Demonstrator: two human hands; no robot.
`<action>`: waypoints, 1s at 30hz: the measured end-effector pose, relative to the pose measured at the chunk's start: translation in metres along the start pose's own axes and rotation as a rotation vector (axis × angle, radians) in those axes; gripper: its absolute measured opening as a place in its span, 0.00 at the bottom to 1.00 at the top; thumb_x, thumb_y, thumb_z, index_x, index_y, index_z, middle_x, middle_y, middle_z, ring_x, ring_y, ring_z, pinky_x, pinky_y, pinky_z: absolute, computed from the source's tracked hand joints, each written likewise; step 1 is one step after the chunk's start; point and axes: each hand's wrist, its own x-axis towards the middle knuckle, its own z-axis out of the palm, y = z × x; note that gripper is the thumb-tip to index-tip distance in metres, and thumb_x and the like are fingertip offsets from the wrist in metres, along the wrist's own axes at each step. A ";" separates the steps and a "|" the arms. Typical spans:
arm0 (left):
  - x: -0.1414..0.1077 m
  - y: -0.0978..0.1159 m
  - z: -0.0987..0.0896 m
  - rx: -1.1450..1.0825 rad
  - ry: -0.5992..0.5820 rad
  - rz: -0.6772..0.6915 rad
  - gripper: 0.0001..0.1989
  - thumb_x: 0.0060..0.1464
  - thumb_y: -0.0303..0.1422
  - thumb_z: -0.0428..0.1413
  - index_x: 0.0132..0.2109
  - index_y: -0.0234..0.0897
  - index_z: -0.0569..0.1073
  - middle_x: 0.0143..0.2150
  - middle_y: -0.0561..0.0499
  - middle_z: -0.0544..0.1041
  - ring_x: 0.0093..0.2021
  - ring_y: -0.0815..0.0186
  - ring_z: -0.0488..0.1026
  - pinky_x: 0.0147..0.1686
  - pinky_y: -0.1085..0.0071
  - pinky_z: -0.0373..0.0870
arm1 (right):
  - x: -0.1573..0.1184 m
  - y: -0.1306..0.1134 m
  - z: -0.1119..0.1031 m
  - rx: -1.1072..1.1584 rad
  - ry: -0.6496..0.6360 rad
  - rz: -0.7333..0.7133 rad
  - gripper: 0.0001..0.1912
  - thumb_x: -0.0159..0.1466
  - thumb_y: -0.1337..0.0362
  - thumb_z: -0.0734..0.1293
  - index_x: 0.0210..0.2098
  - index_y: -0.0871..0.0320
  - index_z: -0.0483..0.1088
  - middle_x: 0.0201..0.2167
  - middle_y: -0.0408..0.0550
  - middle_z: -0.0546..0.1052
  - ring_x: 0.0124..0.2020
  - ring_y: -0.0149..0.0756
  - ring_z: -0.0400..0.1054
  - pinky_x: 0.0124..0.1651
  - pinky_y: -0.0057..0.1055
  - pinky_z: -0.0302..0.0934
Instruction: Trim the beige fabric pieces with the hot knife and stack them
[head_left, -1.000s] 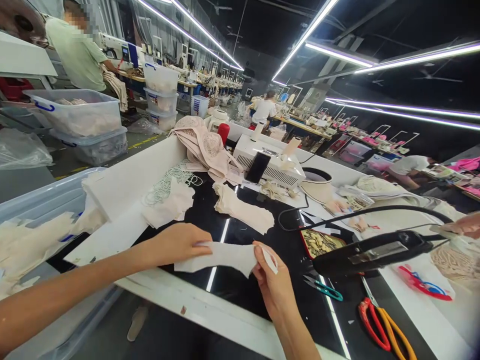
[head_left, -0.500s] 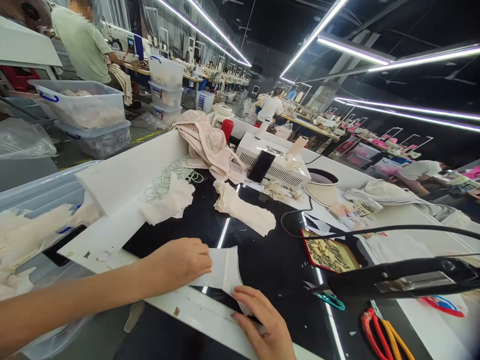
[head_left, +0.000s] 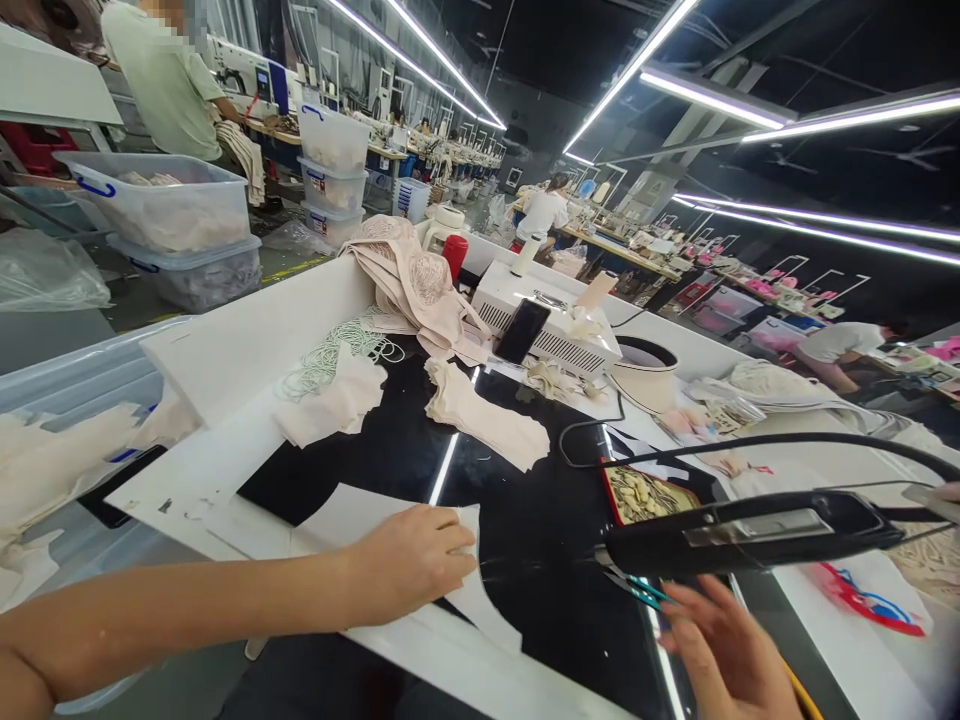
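Observation:
My left hand (head_left: 431, 560) is closed, its curled fingers on a flat white sheet (head_left: 345, 515) that lies along the table's near edge. The sheet spreads out on both sides of the hand. Whether it is paper or cloth I cannot tell. To the right, my right hand (head_left: 724, 645) has its thumb and fingers apart around the handle end of a pair of teal-handled scissors (head_left: 646, 592). The scissors lie on the black tabletop (head_left: 555, 600), partly under a long black tool (head_left: 720, 535) with a cable. Most of the yellow handle (head_left: 802, 690) is hidden by that hand.
Stacked beige fabric pieces (head_left: 487, 415) lie mid-table, with more beige fabric (head_left: 337, 395) and green cord (head_left: 352, 340) at left. A red-rimmed tray of seeds (head_left: 645, 495) sits at right. Behind stand a phone (head_left: 523, 330) and a white machine (head_left: 577, 345). Co-workers sit farther off.
My right hand has left the white sheet and moved right to the scissors. My left hand has shifted right along the sheet, which now shows more on its left. The black tool has swung slightly left.

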 end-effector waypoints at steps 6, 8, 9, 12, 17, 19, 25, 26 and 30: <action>0.010 0.008 0.003 -0.016 0.005 0.069 0.03 0.67 0.31 0.61 0.46 0.39 0.74 0.48 0.47 0.80 0.47 0.62 0.75 0.45 0.68 0.71 | 0.036 -0.055 0.043 0.392 -0.163 -0.275 0.47 0.51 0.36 0.79 0.64 0.47 0.67 0.63 0.54 0.74 0.62 0.53 0.71 0.68 0.57 0.61; 0.014 0.007 0.004 0.013 0.002 0.068 0.06 0.67 0.34 0.62 0.47 0.39 0.75 0.50 0.47 0.80 0.49 0.61 0.75 0.45 0.68 0.71 | 0.039 -0.068 0.058 0.471 -0.176 -0.255 0.40 0.54 0.42 0.79 0.61 0.48 0.69 0.55 0.54 0.79 0.53 0.52 0.76 0.58 0.58 0.69; 0.016 0.006 0.004 0.029 0.002 0.070 0.06 0.67 0.34 0.62 0.48 0.38 0.75 0.50 0.46 0.80 0.50 0.61 0.75 0.45 0.68 0.71 | 0.039 -0.073 0.065 0.496 -0.169 -0.253 0.36 0.56 0.47 0.79 0.60 0.48 0.69 0.50 0.53 0.80 0.48 0.50 0.78 0.53 0.56 0.72; 0.018 0.002 0.005 0.062 0.004 0.093 0.07 0.68 0.35 0.62 0.48 0.37 0.75 0.52 0.45 0.80 0.50 0.60 0.75 0.45 0.67 0.71 | 0.035 -0.081 0.083 0.548 -0.131 -0.312 0.32 0.58 0.59 0.78 0.60 0.48 0.69 0.40 0.44 0.80 0.34 0.38 0.76 0.42 0.44 0.75; 0.015 0.000 0.007 0.088 0.008 0.129 0.06 0.69 0.34 0.60 0.49 0.37 0.75 0.52 0.44 0.79 0.50 0.60 0.75 0.43 0.67 0.71 | 0.025 -0.091 0.110 0.689 -0.104 -0.386 0.31 0.58 0.63 0.78 0.59 0.47 0.68 0.32 0.38 0.76 0.28 0.32 0.71 0.31 0.32 0.72; 0.013 0.000 0.011 0.088 0.021 0.126 0.05 0.70 0.33 0.59 0.49 0.36 0.75 0.52 0.44 0.79 0.51 0.60 0.75 0.43 0.67 0.71 | 0.022 -0.093 0.123 0.758 -0.102 -0.392 0.27 0.61 0.61 0.77 0.58 0.46 0.69 0.31 0.37 0.75 0.27 0.31 0.69 0.29 0.31 0.71; 0.012 0.001 0.018 0.071 0.115 0.117 0.06 0.70 0.32 0.58 0.50 0.34 0.76 0.52 0.44 0.79 0.50 0.61 0.75 0.42 0.67 0.71 | 0.020 -0.089 0.154 0.861 -0.199 -0.398 0.25 0.61 0.55 0.77 0.55 0.47 0.69 0.31 0.37 0.75 0.26 0.31 0.67 0.26 0.30 0.70; 0.012 0.001 0.017 0.069 0.126 0.119 0.06 0.70 0.31 0.58 0.50 0.34 0.76 0.52 0.44 0.80 0.50 0.61 0.75 0.41 0.67 0.71 | 0.020 -0.087 0.157 0.867 -0.224 -0.391 0.25 0.61 0.55 0.77 0.55 0.46 0.69 0.31 0.37 0.75 0.26 0.31 0.67 0.26 0.29 0.70; 0.014 0.001 0.013 0.058 0.152 0.121 0.05 0.68 0.27 0.58 0.49 0.34 0.77 0.51 0.46 0.81 0.49 0.61 0.76 0.38 0.67 0.70 | 0.018 -0.087 0.159 0.891 -0.290 -0.373 0.26 0.61 0.55 0.77 0.56 0.47 0.68 0.30 0.37 0.74 0.25 0.30 0.66 0.26 0.29 0.69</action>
